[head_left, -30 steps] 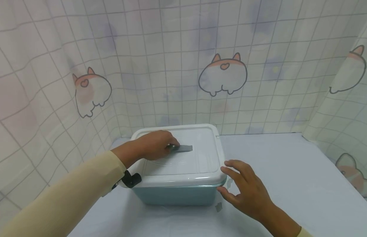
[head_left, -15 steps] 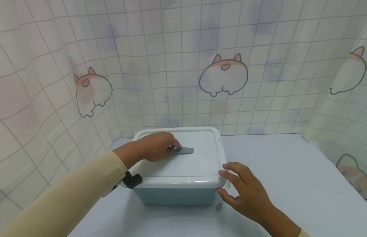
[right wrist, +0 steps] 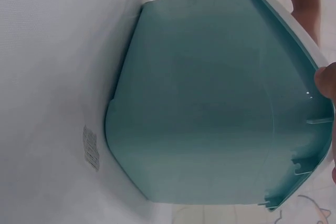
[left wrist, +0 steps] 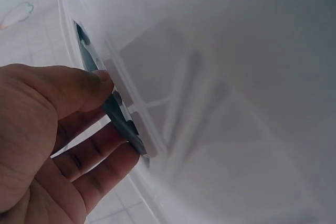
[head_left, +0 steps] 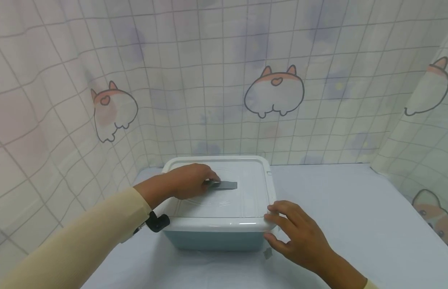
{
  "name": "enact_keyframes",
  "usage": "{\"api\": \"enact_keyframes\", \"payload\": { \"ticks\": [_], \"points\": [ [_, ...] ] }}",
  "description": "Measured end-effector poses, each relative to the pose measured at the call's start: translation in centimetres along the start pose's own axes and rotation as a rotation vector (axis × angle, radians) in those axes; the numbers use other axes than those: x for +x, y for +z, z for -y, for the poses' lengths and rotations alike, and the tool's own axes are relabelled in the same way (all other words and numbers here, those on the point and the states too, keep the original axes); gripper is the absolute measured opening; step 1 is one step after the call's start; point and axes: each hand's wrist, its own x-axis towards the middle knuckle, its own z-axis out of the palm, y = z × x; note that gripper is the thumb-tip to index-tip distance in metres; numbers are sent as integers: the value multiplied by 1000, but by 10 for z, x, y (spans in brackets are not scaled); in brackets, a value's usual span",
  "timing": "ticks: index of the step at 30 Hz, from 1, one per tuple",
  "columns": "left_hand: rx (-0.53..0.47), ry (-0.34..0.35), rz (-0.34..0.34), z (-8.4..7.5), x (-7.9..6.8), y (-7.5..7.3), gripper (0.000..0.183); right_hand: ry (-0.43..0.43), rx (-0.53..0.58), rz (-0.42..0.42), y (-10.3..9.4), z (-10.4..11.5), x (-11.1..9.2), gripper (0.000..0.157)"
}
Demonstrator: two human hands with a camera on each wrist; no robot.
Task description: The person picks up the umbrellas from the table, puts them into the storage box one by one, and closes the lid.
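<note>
A teal storage box [head_left: 216, 241] stands on the table with a white lid [head_left: 242, 204] on top. My left hand [head_left: 193, 180] pinches the grey-green handle [head_left: 227, 185] at the middle of that lid. In the left wrist view the thumb lies on one side of the handle [left wrist: 123, 121] and the fingertips on the other. At the lid's front right corner, my right hand [head_left: 303, 237] curves round the rim, fingers along the side and thumb at the front. From the right wrist, the thumb [right wrist: 326, 80] shows right at the rim, with most of that hand out of frame.
White cloth [head_left: 354, 212] covers the table. A grid-patterned curtain [head_left: 209, 80] with corgi drawings rises behind and at both sides. A small grey patch [head_left: 268, 253] marks the cloth by the box. A black wrist device [head_left: 156, 222] hangs beside the lid's left edge.
The lid has come down slightly onto the box, my left hand lowering with it. My right hand has shifted a little left and closer around the corner.
</note>
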Motion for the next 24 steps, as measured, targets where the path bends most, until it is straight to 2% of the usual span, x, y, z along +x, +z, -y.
{"api": "enact_keyframes", "payload": {
  "ticks": [8, 15, 20, 24],
  "points": [
    [-62, -42, -57, 15, -20, 2, 40, 35, 4, 76, -3, -1, 0, 43],
    [-74, -77, -148, 22, -43, 2, 43, 9, 23, 73, -7, -3, 2, 42],
    [24, -162, -223, 28, -59, 17, 59, 14, 25, 97, -10, -3, 3, 42],
    [66, -226, -250, 37, -74, 33, 76, 19, 32, 108, -12, -3, 3, 42]
  ]
}}
